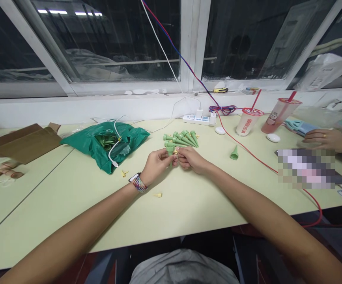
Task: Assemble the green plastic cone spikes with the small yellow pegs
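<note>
My left hand [156, 162] is closed round a green cone-shaped plastic spike [170, 152], held upright above the pale table [188, 205]. My right hand [190, 159] pinches a small yellow plastic piece [175, 152] against the spike's top. Just behind my hands lies a row of several like green spikes [182, 138]. One more green cone [234, 153] stands alone to the right. Two small yellow pieces lie on the table, one yellow piece [124, 172] by my left wrist and another yellow piece [158, 195] nearer me.
An open green plastic bag [99, 146] with more green parts and a white cable lies at the left, beside a cardboard box [23, 142]. A power strip [198, 119], red wire [259, 161], two lidded cups [248, 122] and another person's hand [324, 139] are at the right.
</note>
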Demonstrator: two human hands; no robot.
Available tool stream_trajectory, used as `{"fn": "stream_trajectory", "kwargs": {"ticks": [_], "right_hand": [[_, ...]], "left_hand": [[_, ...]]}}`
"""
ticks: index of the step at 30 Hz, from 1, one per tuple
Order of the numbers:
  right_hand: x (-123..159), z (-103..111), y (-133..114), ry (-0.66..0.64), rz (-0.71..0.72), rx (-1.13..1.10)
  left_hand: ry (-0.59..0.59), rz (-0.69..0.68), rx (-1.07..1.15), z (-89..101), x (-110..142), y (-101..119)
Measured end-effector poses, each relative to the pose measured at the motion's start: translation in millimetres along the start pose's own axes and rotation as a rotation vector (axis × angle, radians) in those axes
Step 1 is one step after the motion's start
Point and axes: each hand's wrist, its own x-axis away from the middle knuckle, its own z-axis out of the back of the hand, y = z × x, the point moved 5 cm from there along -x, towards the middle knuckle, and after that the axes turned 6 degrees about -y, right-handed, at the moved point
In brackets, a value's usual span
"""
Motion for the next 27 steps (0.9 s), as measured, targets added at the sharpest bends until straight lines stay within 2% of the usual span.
{"fn": "stream_trajectory", "kwargs": {"ticks": [6,10,15,19,27], "right_hand": [[0,-3,-2,0.052,0.017,0.022],[2,-4,-7,0.073,0.111,0.048],[7,-8,-13,0.135,0.237,0.306],[3,-12,-6,0.085,0.233,0.353],[1,-4,-11,0.205,0.284,0.402]], "left_hand": [[-0.021,0.057,0.113,-4.9,0,4],[0.117,-0.012,0.073,5.7,-1,8],[0.253,-0.059,0.082,19.4,-3,3],[0.164,-0.016,0.229,13.3,-6,-4],[0.014,0.012,0.345,3.6,-6,-8]]}}
